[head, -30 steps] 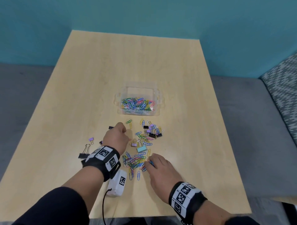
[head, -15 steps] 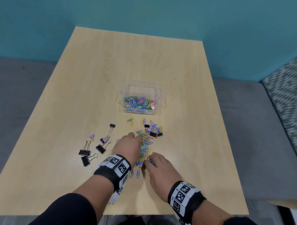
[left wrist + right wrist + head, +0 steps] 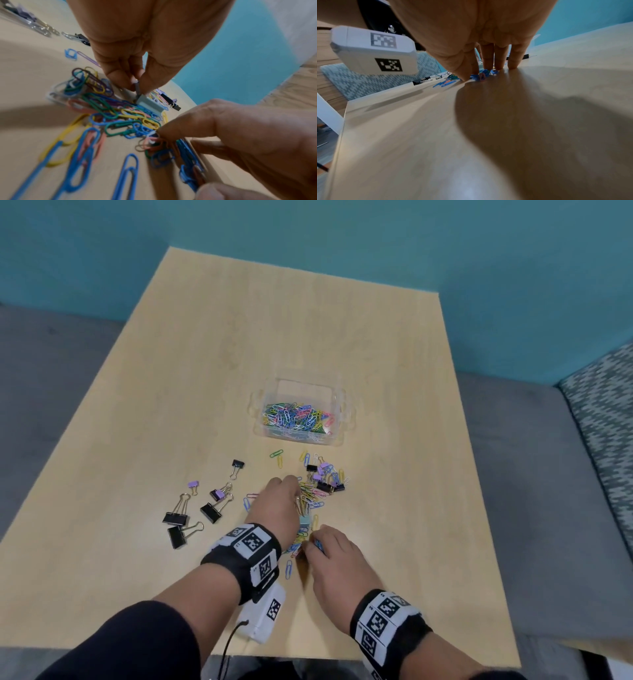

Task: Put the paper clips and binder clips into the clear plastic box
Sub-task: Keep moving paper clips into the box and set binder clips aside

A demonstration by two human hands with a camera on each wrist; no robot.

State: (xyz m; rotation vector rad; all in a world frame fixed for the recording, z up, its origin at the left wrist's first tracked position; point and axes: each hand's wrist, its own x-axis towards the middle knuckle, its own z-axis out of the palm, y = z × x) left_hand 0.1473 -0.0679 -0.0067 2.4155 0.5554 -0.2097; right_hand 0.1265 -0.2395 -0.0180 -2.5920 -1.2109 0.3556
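Note:
The clear plastic box (image 3: 337, 405) stands mid-table with several coloured paper clips inside. A loose paper clip pile (image 3: 311, 498) (image 3: 111, 108) lies in front of it. My left hand (image 3: 277, 505) (image 3: 137, 86) pinches the wire handle of a light blue binder clip (image 3: 304, 520) (image 3: 149, 104) resting in the pile. My right hand (image 3: 325, 549) (image 3: 481, 73) is at the pile's near end, thumb and fingers pinching a bunch of paper clips (image 3: 154, 140) against the table. Black and purple binder clips (image 3: 210, 510) lie to the left; smaller ones (image 3: 325, 482) sit in the pile's far end.
The wooden table (image 3: 411, 474) ends just behind my wrists. A white tagged device (image 3: 265, 616) (image 3: 373, 51) hangs under my left wrist. A grey couch with a patterned cushion (image 3: 603, 412) is to the right, and a teal wall is behind.
My left hand has moved right from the binder clips on the left into the pile and pinched the light blue binder clip. My right hand stayed at the pile's near end.

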